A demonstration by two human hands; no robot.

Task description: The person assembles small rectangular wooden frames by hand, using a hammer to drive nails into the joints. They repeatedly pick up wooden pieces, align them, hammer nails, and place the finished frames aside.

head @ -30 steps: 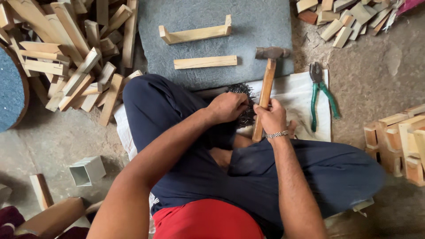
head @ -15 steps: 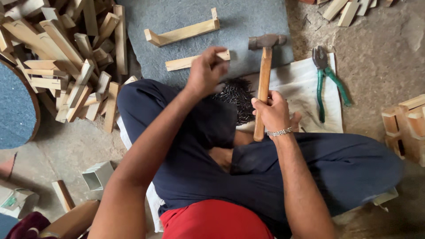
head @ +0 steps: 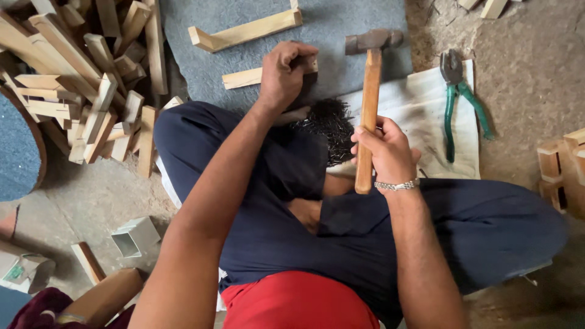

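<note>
I sit cross-legged on the floor in dark blue trousers. My right hand (head: 382,149) grips the wooden handle of a hammer (head: 368,91), whose metal head points away from me over a grey mat (head: 341,18). My left hand (head: 285,73) reaches forward and rests with closed fingers on a short wooden strip (head: 244,78) lying on the mat. A pile of small dark nails (head: 329,125) lies between my hands, on a white sheet (head: 420,103). A longer wooden piece with raised ends (head: 244,30) lies farther out on the mat.
Green-handled pliers (head: 454,97) lie on the white sheet at the right. A heap of cut wooden pieces (head: 79,79) fills the left. Stacked wooden boxes (head: 563,170) stand at the right edge. A small open box (head: 135,236) sits near my left knee.
My left hand has left the nail pile and moved forward onto the wooden strip. The hammer stays in my right hand, and the view has shifted closer.
</note>
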